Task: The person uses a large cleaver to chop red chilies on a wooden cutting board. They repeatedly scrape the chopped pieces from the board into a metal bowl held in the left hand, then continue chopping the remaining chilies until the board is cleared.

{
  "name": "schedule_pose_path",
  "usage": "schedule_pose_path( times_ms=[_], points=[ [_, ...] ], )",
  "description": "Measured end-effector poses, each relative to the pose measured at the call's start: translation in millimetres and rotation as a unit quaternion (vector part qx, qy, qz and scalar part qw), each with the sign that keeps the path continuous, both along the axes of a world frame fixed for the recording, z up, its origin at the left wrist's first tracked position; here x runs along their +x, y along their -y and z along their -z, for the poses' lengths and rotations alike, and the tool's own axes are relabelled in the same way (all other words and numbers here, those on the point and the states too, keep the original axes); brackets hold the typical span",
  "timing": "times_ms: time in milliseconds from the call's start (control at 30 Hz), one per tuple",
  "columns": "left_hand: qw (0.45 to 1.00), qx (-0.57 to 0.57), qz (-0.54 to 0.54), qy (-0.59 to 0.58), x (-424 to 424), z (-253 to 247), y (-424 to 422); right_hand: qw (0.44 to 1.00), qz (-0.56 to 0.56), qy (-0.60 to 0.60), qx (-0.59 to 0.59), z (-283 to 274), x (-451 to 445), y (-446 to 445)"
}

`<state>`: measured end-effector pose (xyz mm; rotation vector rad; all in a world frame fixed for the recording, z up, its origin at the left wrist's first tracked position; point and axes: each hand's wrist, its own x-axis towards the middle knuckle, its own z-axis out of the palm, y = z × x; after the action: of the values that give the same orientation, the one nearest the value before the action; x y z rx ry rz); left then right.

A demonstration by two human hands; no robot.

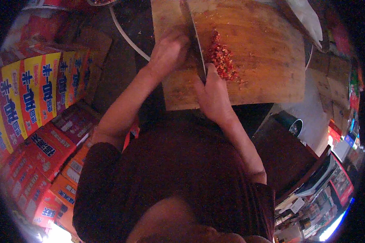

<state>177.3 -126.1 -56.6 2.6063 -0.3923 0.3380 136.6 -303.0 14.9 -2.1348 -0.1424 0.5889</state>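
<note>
On a wooden cutting board lies a heap of chopped red chili peppers, with small bits scattered about it. My right hand grips the near end of a large kitchen knife, whose blade stretches away over the board just left of the heap. My left hand is at the blade's left side, over the board's left part. It is blurred and its fingertips are dark, so whether it touches the blade or holds anything cannot be told.
Stacked printed cartons stand at the left. A bowl is partly visible at the top left. White cloth or plastic hangs over the board's far right corner. A dark cylindrical container sits beyond the board's near right corner.
</note>
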Motion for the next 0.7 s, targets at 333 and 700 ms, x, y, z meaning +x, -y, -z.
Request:
schedule_pose_path(
  times_ms=[333,700],
  points=[
    [0.996,-0.076,-0.055,0.01,-7.7,-3.5,4.5,0.994,0.037,0.095,0.023,-13.5,-6.2,31.0],
    [0.986,-0.159,-0.047,-0.023,2.7,-24.8,-11.5,0.986,0.085,0.019,0.14,-24.3,-11.1,56.5]
  ],
)
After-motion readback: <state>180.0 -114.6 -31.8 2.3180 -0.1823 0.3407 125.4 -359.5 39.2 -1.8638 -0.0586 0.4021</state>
